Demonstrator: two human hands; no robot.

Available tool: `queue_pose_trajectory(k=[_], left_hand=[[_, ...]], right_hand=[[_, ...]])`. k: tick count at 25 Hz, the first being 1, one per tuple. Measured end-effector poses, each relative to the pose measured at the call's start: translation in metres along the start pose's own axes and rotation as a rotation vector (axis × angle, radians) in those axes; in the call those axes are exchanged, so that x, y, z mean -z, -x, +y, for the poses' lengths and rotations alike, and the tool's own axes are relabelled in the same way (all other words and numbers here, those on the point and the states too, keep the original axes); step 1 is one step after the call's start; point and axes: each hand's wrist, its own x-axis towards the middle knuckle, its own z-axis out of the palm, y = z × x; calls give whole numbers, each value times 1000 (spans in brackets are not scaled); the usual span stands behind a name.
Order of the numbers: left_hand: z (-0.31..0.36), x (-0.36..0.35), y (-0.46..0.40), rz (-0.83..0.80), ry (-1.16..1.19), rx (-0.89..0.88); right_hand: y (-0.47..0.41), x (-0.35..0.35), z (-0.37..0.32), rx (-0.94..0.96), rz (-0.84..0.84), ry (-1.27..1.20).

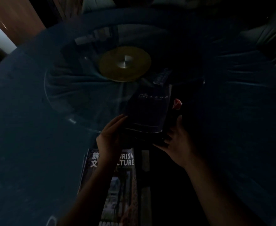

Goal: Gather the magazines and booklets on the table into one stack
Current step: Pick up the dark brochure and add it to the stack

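Nearest the person a magazine (117, 185) lies flat on the desk (28, 128), its long axis running away from the viewer, the title at the far end. Beyond it the left hand (108, 139) and right hand (177, 144) each close their grip on a near corner of a dark booklet stack (147, 111), which points away, slightly tilted right. Farther, a yellow disc (125, 63) sits centred under the glass turntable (55, 88). Left and right the desk has open room.

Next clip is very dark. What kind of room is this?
Probably a private dining room: a large round table under dark cloth, a glass turntable on a gold hub, and padded chairs around it.
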Motion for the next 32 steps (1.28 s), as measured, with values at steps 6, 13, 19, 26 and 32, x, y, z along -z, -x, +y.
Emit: queue_pose_trajectory(k=[6, 13, 19, 26, 32], left_hand=[[-10, 83, 84, 1, -35, -131], [-41, 151, 183, 25, -2, 17], [-65, 156, 225, -54, -205, 236], [-69, 149, 238, -188, -333, 259], [-64, 136, 235, -222, -455, 243]], right_hand=[[27, -35, 46, -58, -153, -74], [72, -52, 141, -36, -34, 351], [98, -42, 191, -34, 73, 780], [104, -35, 208, 196, 276, 1462], [105, -29, 202, 164, 180, 1491]])
